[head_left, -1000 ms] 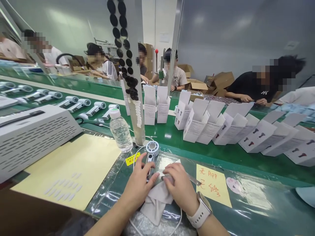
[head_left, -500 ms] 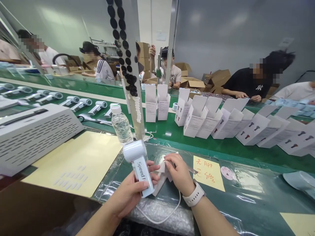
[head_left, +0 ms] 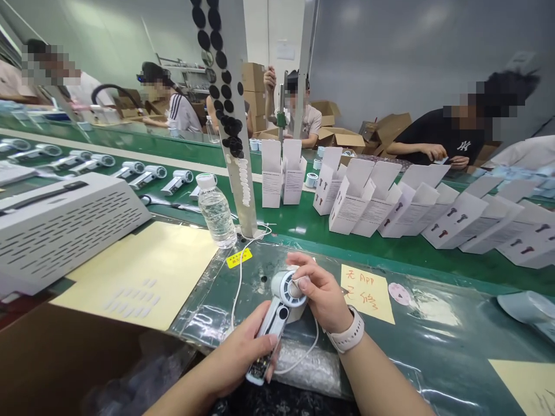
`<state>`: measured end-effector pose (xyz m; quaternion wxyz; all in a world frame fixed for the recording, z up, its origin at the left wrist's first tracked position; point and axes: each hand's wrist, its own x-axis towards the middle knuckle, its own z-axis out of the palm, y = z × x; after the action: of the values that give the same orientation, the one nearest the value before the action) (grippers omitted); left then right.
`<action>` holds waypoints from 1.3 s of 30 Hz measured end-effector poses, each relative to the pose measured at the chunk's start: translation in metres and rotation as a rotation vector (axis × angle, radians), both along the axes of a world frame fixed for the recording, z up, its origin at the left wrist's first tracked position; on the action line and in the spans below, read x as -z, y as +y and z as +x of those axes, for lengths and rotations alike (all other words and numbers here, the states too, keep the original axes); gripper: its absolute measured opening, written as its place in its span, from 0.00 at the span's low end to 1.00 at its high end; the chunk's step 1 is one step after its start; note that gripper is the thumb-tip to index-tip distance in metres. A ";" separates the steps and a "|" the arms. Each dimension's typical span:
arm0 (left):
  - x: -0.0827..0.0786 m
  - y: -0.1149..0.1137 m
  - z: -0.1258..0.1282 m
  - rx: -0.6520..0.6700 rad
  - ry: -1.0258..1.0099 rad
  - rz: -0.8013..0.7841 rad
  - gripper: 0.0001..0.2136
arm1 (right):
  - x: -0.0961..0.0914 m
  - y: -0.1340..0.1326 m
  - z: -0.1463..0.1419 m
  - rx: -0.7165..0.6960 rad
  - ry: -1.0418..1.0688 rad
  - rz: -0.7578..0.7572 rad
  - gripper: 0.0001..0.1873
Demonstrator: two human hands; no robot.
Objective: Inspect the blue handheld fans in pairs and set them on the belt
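Have turned the pale-blue plastic, dryer-shaped device (head_left: 277, 316) vented face up since the earlier frame. Holding its handle above the green bench (head_left: 459, 358), wrapped in the left hand (head_left: 243, 352); touching the vented face with the right hand (head_left: 323, 289) (curled close, cannot tell whether pinching). Beyond, can see a clear plastic water bottle (head_left: 217, 214), then open white cardboard boxes (head_left: 347, 205).

And we're on a factory assembly line: long glossy green work surface (head_left: 303, 229), row of pale-blue handheld devices (head_left: 177, 181), open-flapped white cardboard boxes (head_left: 344, 205), black-shirted co-worker (head_left: 433, 136) busy opposite!
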<state>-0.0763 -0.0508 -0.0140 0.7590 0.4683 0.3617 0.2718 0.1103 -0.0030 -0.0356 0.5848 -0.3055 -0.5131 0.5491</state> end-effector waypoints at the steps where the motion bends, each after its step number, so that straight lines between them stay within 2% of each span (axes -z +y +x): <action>1: 0.001 0.000 0.001 0.014 -0.024 -0.016 0.25 | -0.002 0.000 0.000 -0.030 0.018 -0.013 0.09; 3: 0.002 0.002 0.003 0.036 -0.059 -0.039 0.22 | -0.005 0.000 0.001 -0.081 0.051 -0.049 0.12; 6: 0.002 0.006 0.002 0.020 -0.088 -0.034 0.20 | -0.009 0.001 0.006 -0.185 0.098 -0.183 0.31; 8: 0.002 0.008 -0.001 0.006 -0.084 -0.020 0.20 | -0.010 0.003 0.010 -0.290 0.099 -0.299 0.38; 11: 0.005 0.010 -0.006 0.013 -0.052 0.002 0.22 | -0.009 0.005 0.014 -0.394 0.057 -0.370 0.37; 16: 0.009 0.007 -0.012 0.065 0.129 0.045 0.22 | -0.012 0.004 0.014 -0.434 -0.018 -0.353 0.33; 20: 0.008 0.006 -0.011 0.039 0.273 0.172 0.18 | -0.018 0.000 0.011 -0.402 -0.072 -0.322 0.29; 23: 0.008 0.006 -0.009 0.020 0.276 0.227 0.16 | -0.020 -0.005 0.003 -0.339 -0.088 -0.318 0.27; 26: 0.008 0.006 -0.009 0.039 0.213 0.210 0.16 | -0.020 -0.007 -0.008 -0.210 -0.099 -0.295 0.26; 31: 0.018 0.009 -0.010 0.053 0.040 0.105 0.25 | -0.009 -0.003 -0.026 0.022 -0.097 -0.285 0.29; 36: 0.033 0.014 -0.009 0.026 -0.229 0.076 0.22 | 0.004 0.003 -0.031 0.010 -0.003 -0.322 0.41; 39: 0.034 0.013 -0.007 -0.015 -0.298 0.032 0.22 | 0.007 0.001 -0.027 0.039 -0.068 -0.236 0.40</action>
<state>-0.0835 -0.0379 -0.0481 0.7947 0.4320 0.2442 0.3496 0.0835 -0.0024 -0.0430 0.5377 -0.4006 -0.4583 0.5835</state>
